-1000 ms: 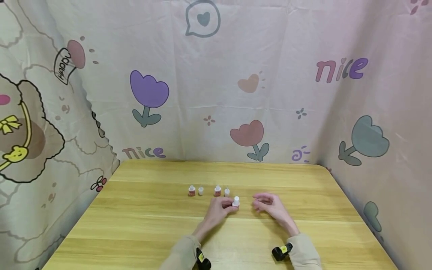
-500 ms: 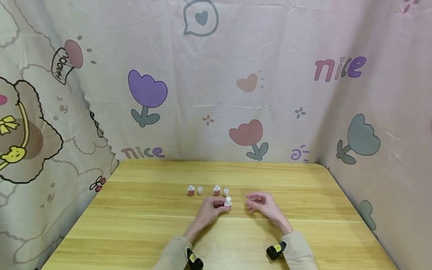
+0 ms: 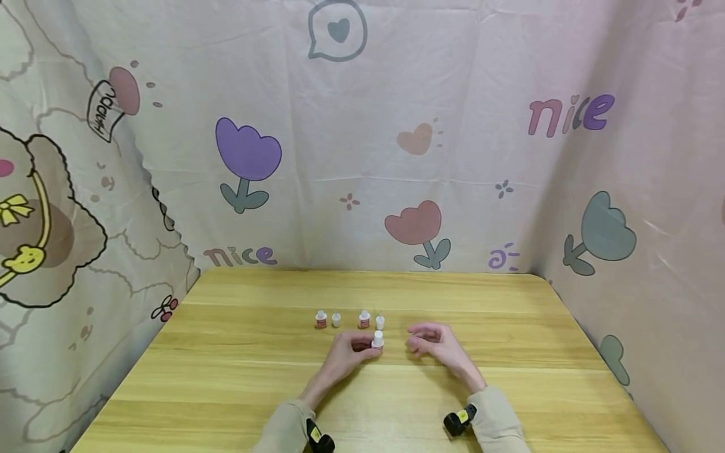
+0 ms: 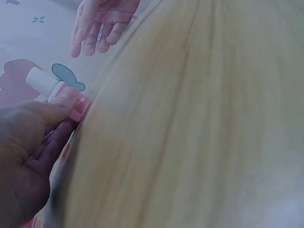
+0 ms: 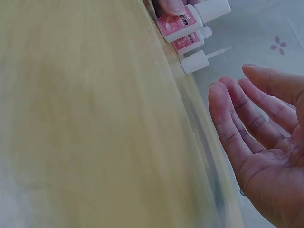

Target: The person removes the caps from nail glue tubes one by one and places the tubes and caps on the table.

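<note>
My left hand [image 3: 345, 353] holds a small white bottle [image 3: 377, 340] upright between thumb and fingers; its white cap is on, and a pink label [image 5: 176, 23] shows in the right wrist view. The bottle's base is right at the tabletop. To its right my right hand [image 3: 438, 345] hovers with loosely bent fingers and nothing in them. Just behind the held bottle stand an uncapped bottle [image 3: 364, 320] and a white brush cap [image 3: 380, 323], its thin brush [image 5: 219, 52] pointing up. Left of these are another uncapped bottle [image 3: 321, 321] and a second white cap [image 3: 337, 320].
All of it stands on a wooden table [image 3: 238, 377]. A printed curtain [image 3: 340, 126] hangs along the table's back edge and both sides. Black wrist cameras are strapped over both sleeves [image 3: 498, 418].
My left hand has moved left with the bottle, bringing it in front of the second brush cap. The right hand has drifted left as well. The uncapped bottles and brush caps stay put.
</note>
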### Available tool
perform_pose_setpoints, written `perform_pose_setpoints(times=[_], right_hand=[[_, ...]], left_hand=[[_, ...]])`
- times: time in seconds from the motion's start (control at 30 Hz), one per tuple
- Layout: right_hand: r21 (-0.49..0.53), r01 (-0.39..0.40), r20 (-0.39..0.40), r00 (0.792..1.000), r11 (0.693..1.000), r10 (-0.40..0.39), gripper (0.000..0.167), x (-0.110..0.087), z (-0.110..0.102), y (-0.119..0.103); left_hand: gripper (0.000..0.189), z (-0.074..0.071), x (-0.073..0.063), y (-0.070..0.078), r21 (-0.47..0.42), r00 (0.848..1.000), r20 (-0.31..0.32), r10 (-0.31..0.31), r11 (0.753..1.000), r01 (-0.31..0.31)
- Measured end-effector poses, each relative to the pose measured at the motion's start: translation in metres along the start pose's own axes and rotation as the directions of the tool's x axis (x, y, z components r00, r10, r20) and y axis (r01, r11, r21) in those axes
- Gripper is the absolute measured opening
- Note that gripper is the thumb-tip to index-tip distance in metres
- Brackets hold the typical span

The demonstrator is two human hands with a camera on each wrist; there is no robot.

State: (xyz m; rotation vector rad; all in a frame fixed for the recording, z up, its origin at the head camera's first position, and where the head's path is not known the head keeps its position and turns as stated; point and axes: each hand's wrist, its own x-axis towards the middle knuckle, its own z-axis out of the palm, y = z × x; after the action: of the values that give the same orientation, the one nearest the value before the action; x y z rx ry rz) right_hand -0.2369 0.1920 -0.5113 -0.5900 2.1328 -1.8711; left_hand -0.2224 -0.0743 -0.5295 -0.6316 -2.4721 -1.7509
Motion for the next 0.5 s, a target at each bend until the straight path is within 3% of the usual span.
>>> perform_pose_setpoints(times=[0.17,0.5], right_hand=[[-0.002,0.000,-0.009,1.000,1.000,0.000,0.044,0.0006,0.0017,-0.0024],[0.004,-0.002,-0.003,1.000,1.000,0.002,0.043,0.0026,0.0056,-0.0015]], left_hand=[[0.030,-0.0056,-0.0018,-0.0037,-0.013,1.000,0.019,-0.012,1.000,0.012],[0.034,-0.0059,-0.0017,-0.0032,0.020,0.999,-0.033,-0.017,1.000,0.018]])
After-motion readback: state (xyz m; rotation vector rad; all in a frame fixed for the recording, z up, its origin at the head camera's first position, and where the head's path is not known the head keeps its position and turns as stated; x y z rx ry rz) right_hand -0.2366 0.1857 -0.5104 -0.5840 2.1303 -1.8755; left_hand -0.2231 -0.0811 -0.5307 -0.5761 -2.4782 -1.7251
